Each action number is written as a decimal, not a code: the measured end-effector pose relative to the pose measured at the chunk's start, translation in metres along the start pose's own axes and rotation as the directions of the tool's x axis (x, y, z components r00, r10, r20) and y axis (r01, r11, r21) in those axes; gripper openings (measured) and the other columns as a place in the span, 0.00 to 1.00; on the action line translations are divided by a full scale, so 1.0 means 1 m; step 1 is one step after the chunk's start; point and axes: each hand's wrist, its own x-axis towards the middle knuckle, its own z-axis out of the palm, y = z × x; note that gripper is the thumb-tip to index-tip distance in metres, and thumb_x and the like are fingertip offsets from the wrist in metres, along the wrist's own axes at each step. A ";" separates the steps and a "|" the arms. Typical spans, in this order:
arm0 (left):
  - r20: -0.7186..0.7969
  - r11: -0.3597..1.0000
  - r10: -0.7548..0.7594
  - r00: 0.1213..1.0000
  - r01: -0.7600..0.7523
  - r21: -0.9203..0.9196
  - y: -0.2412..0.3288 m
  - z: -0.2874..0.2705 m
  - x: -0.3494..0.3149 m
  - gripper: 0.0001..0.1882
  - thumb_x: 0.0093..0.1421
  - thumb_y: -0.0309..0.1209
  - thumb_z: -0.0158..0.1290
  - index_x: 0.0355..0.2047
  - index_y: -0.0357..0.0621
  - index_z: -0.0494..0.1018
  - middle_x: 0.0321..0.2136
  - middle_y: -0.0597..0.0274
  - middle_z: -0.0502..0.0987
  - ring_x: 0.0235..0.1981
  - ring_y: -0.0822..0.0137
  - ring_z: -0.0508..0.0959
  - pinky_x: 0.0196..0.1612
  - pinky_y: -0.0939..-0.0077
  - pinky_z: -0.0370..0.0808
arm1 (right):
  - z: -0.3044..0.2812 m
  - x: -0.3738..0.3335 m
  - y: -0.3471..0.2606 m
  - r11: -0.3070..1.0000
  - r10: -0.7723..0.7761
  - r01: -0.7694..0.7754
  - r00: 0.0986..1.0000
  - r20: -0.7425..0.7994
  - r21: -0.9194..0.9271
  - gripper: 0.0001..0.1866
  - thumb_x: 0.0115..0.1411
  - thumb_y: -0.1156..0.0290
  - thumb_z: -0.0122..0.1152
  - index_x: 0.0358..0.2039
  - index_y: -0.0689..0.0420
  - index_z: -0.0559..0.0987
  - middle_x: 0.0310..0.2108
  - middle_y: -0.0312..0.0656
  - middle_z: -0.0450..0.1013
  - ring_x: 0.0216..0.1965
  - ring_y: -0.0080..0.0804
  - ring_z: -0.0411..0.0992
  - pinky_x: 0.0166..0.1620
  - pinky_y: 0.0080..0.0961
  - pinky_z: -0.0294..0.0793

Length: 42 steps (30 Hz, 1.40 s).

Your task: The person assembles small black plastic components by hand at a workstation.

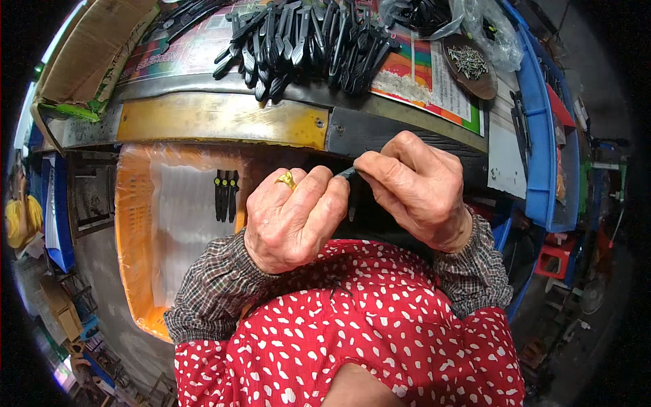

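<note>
In front of the bench edge, above my lap, my left hand (295, 217) and my right hand (419, 193) come close together. Both are closed, fingertips pinching a narrow dark part (348, 173) between them; most of it is hidden by the fingers. A gold-coloured ring (287, 180) is on a left finger. Beyond my hands, a heap of slim black plastic parts (298, 44) lies on the bench. To the left, three black parts (225, 197) with yellow-green round ends lie side by side in a lined orange basket (135, 237).
A metal strip (224, 121) runs along the bench's front edge. A brown dish of small metal pins or screws (468, 62) sits at the back right, beside clear plastic bags (498, 30). A cardboard box (91, 57) stands at the far left; a blue tray (539, 129) borders the right.
</note>
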 end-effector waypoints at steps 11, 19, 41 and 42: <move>0.014 1.000 -0.007 1.000 0.006 0.029 0.001 0.000 -0.001 0.13 0.46 0.24 0.58 0.34 0.34 0.74 0.29 0.54 0.75 0.22 0.66 0.73 0.24 0.74 0.70 | -0.001 0.004 -0.005 0.955 -0.126 0.157 0.983 0.134 -0.251 0.12 0.47 0.69 0.57 0.33 0.60 0.76 0.25 0.38 0.65 0.24 0.31 0.70 0.26 0.26 0.71; 0.025 0.999 -0.040 0.999 0.041 -0.021 0.000 -0.001 0.000 0.14 0.44 0.23 0.58 0.34 0.32 0.74 0.29 0.54 0.74 0.22 0.65 0.72 0.24 0.73 0.69 | 0.000 0.002 0.005 0.986 -0.080 0.081 0.997 0.010 -0.149 0.15 0.41 0.82 0.68 0.33 0.60 0.78 0.22 0.39 0.65 0.20 0.33 0.69 0.23 0.28 0.69; 0.028 0.998 0.007 1.000 -0.008 0.055 0.004 0.002 -0.002 0.12 0.45 0.23 0.58 0.32 0.35 0.75 0.29 0.54 0.75 0.23 0.66 0.74 0.24 0.75 0.70 | 0.002 0.006 -0.002 0.981 -0.120 0.139 0.983 0.139 -0.135 0.15 0.39 0.79 0.65 0.32 0.61 0.77 0.22 0.39 0.64 0.21 0.34 0.70 0.22 0.28 0.70; 0.042 0.999 -0.004 0.999 0.002 0.053 0.004 0.002 -0.002 0.12 0.45 0.23 0.58 0.33 0.35 0.74 0.29 0.54 0.75 0.23 0.66 0.74 0.24 0.75 0.70 | 0.002 0.005 -0.001 0.981 -0.121 0.139 0.983 0.139 -0.133 0.14 0.40 0.79 0.65 0.32 0.62 0.76 0.23 0.39 0.65 0.21 0.35 0.70 0.23 0.29 0.70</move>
